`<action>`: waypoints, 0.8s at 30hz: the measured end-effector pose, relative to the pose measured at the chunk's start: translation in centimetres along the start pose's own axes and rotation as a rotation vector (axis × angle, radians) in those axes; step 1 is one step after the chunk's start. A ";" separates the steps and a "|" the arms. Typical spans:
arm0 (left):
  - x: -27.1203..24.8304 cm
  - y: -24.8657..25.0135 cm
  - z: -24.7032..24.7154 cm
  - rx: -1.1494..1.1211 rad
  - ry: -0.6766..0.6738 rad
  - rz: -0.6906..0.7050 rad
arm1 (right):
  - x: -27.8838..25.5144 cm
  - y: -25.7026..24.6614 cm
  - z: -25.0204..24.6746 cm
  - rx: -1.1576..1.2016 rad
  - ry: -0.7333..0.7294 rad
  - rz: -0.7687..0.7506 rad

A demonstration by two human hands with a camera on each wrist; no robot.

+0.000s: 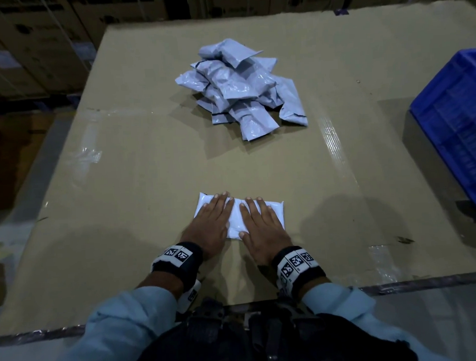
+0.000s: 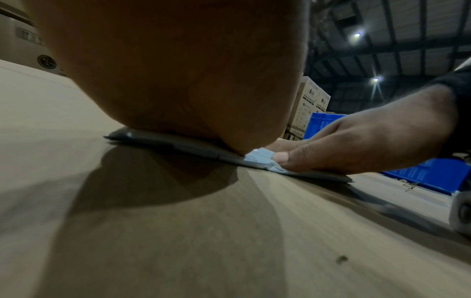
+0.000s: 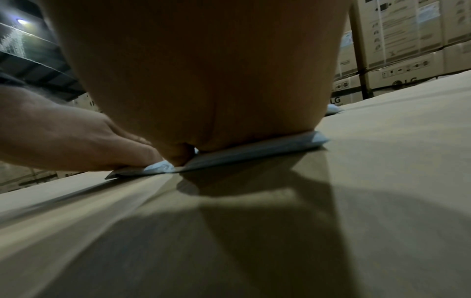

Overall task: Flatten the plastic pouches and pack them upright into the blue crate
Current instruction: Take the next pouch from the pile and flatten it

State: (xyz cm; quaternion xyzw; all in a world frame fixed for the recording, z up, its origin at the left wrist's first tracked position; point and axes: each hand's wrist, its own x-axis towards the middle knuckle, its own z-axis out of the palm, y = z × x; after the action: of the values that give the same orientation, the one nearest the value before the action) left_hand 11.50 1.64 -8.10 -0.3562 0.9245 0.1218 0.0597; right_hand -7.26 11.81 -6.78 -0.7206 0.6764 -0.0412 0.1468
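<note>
1. Near the table's front edge: flat white plastic pouch [image 1: 236,217] on brown cardboard [image 1: 122,171].
2. Pinned under left hand [image 1: 210,222] and right hand [image 1: 263,225], fingers straight, palms down.
3. Farther back: crinkly grey pouch pile [image 1: 241,87].
4. Far right: ribbed blue crate [image 1: 455,121].

Dim overall, corners vignetted in head view. Overhead lamps [image 2: 357,34] flare into starbursts. Hard hand shadows fall toward camera on the worktop [image 1: 149,170]; tape patches [image 1: 332,138] glare. Wrist views: foreground smeared, near palm soft, edges warped.
</note>
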 end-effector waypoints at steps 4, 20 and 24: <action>-0.2 0.3 -0.1 -0.021 0.000 -0.008 | 0.1 0.0 0.0 -0.021 -0.022 0.004; -0.8 0.5 -0.8 -0.092 0.023 -0.028 | 0.8 -0.1 -0.6 -0.067 -0.179 0.031; -1.0 0.3 -0.5 -0.095 0.043 -0.073 | 0.7 -0.1 -0.6 -0.046 -0.193 0.042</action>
State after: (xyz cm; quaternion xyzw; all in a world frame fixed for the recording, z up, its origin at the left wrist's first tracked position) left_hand 12.02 2.37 -7.35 -0.3947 0.9052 0.1554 0.0273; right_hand -7.24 11.04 -6.31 -0.7102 0.6747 0.0468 0.1955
